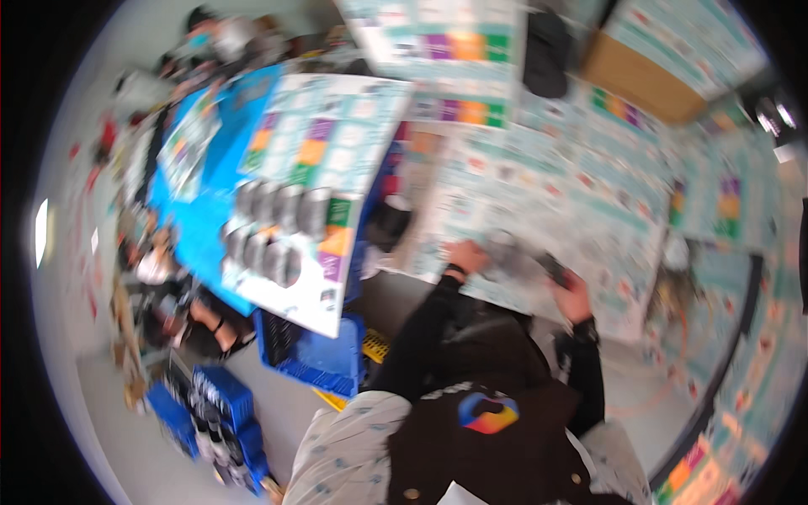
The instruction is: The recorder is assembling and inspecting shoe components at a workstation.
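Observation:
The picture is smeared by motion. My right hand (575,296) is closed on a small dark oblong object (552,268), whose kind I cannot make out. My left hand (465,255) rests at the near edge of a white printed sheet (589,223) on the worktop. Just right of it lies a blurred, greyish, see-through item (505,247), perhaps touching its fingertips. The left fingers are too blurred to read. Further left, several dark grey rounded pieces (290,210) lie in two rows on a white printed board (353,118).
A blue crate (316,353) stands below the board's near corner. Another worker's arm (215,324) shows at the left, by a bright blue surface (202,231). More blue crates (223,396) are on the floor. A dark object (547,55) lies among printed sheets at the back.

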`<state>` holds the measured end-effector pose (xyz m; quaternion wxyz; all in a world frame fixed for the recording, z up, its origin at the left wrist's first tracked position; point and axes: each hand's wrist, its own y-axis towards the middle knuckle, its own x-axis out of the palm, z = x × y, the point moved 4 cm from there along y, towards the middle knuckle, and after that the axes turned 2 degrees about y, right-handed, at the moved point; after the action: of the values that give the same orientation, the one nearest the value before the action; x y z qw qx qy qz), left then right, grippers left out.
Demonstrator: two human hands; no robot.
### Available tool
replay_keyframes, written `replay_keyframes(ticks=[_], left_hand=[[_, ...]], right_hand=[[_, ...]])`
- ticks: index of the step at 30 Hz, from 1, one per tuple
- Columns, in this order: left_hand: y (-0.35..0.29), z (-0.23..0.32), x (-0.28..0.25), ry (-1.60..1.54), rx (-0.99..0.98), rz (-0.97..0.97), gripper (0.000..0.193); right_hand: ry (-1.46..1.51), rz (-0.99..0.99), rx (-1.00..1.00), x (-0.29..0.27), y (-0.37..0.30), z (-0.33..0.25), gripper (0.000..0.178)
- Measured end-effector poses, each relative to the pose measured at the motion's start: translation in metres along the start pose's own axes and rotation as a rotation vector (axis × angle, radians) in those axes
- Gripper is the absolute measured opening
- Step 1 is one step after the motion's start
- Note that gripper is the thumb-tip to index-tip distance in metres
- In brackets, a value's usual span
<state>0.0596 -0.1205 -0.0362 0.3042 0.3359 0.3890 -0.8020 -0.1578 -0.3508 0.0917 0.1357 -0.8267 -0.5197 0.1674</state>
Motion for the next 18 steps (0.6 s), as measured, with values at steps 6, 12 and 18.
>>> replay_keyframes(ticks=[6,12,18], left_hand=[[-0.104,0.027,-0.143,-0.197,0.144,0.121,0.026],[-0.233,-0.11,-0.332,-0.189,-0.032,0.293,0.011],[-0.259,-0.236,-0.379,-0.015,-0.273,0.47,0.018]], right_hand=[[0.064,-0.003,0.123,-0.021,-0.022,-0.018,0.033],[0.085,-0.032,0.113,-0.024,-0.012,-0.03,0.033],[0.049,-0.08,0.122,-0.004,-0.006,-0.041,0.032]])
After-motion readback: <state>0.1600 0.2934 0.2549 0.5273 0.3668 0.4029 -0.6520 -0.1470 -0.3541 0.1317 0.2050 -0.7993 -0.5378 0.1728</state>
